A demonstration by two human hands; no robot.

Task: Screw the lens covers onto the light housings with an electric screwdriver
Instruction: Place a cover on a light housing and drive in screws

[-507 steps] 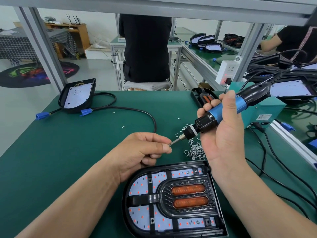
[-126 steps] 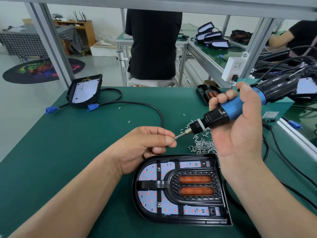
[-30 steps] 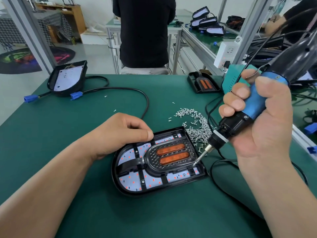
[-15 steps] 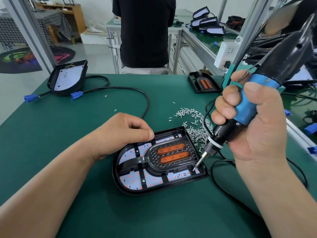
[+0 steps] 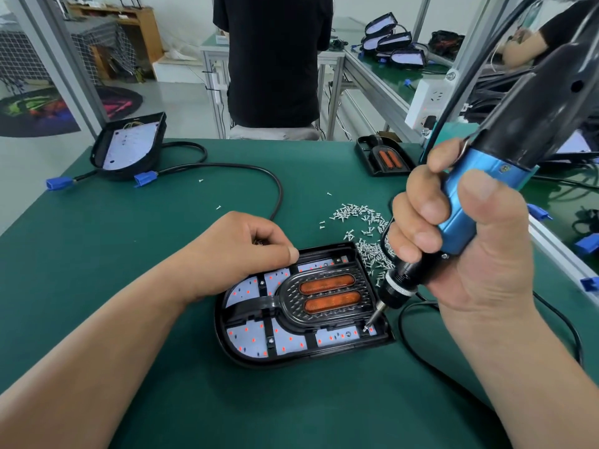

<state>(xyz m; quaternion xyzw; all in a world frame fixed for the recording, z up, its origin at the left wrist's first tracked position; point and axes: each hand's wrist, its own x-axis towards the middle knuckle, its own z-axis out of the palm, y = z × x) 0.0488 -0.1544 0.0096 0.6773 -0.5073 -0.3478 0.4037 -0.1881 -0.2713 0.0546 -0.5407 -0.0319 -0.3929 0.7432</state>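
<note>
Here the light housing (image 5: 304,354) lies flat on the desk (image 5: 97,254), its lens cover (image 5: 327,298) seated inside. The right hand (image 5: 453,254) has its grip clamped on the electric screwdriver (image 5: 466,209), bit down at the housing's near right corner; the left hand (image 5: 246,251), fingers curled together, pins the far left rim. A tilted bit could slip and gouge the cover. The screw pile (image 5: 363,228) crowds the housing's far right edge; leftward the desk lies open.
</note>
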